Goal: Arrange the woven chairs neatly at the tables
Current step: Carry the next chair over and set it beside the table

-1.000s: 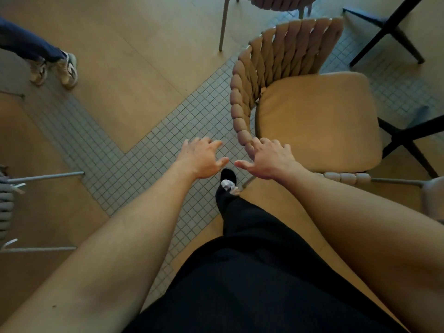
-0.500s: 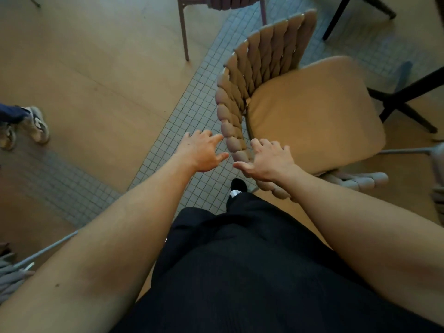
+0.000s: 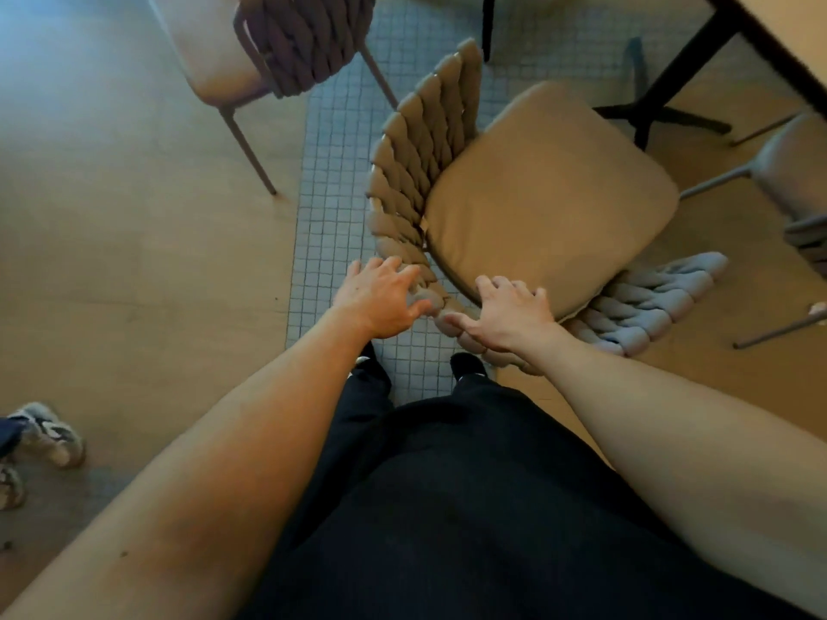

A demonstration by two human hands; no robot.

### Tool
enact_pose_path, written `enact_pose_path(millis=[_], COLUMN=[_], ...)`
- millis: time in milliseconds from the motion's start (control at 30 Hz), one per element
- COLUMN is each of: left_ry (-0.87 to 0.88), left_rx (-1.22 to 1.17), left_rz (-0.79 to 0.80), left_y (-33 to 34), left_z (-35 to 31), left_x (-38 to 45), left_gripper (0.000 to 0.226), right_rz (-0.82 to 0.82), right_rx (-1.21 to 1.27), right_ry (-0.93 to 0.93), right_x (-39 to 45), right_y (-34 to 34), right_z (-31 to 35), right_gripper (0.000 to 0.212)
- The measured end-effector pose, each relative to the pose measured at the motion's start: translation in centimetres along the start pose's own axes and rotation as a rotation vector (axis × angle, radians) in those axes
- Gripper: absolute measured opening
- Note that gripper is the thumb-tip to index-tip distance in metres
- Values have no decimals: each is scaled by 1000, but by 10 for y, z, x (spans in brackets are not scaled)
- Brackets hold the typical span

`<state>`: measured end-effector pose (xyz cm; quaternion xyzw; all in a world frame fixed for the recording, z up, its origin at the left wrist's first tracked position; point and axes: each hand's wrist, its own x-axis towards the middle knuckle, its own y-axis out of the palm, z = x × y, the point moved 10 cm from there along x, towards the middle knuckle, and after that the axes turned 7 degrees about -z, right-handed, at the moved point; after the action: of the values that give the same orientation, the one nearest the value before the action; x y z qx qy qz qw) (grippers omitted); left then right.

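Both hands have come closer to the tan woven chair (image 3: 514, 194) than they were a second ago: the left hand (image 3: 380, 302) now lies against the lower end of the woven backrest (image 3: 420, 163) with its fingers spread and nearly straight, and the right hand (image 3: 510, 315) rests at the near edge of the seat cushion (image 3: 550, 203), fingers also spread and not curled round anything. So neither hand grips the chair yet; I judge that the person is just placing the hands to push or turn it. The chair itself appears more turned in the view than before, with its backrest toward the left and its seat toward the dark table leg (image 3: 671, 82) at the upper right, where a table edge (image 3: 787, 51) shows in the corner. It stands half on the strip of small grey tiles (image 3: 331, 172) and half on the wooden floor (image 3: 112, 217). A darker woven chair (image 3: 286, 42) stands at the upper left, and a grey woven chair back (image 3: 649, 302) lies just beside the tan seat at the right. Another person's sneakers (image 3: 49, 436) show at the left edge.
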<state>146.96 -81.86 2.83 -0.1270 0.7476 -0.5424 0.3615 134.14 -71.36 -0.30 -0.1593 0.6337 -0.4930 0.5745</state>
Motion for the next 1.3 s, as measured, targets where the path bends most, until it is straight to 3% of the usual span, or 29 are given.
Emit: enact_pose_path(millis=[500,700,833,933,1300], left_ry=[533,577,586,615,612], left_rx=[248,288,330,379,336], left_rz=[79,123,178,129,4], left_y=[10,40,68,82,87], left_z=[8,-8,-8,-6,-5], left_x=[48,66,76,75,86], left_gripper=[69,69,90,105,79], right_rz=[-201,-185,-204,-216,-307], right_rx=[239,329,328,311,257], right_ry=[440,559,557,552,527], right_x=[-20,-20,-11,-5,6], right_y=[17,52,73,85,92], right_z=[3,-3,-1,7,7], right_gripper=[84,88,86,86,76])
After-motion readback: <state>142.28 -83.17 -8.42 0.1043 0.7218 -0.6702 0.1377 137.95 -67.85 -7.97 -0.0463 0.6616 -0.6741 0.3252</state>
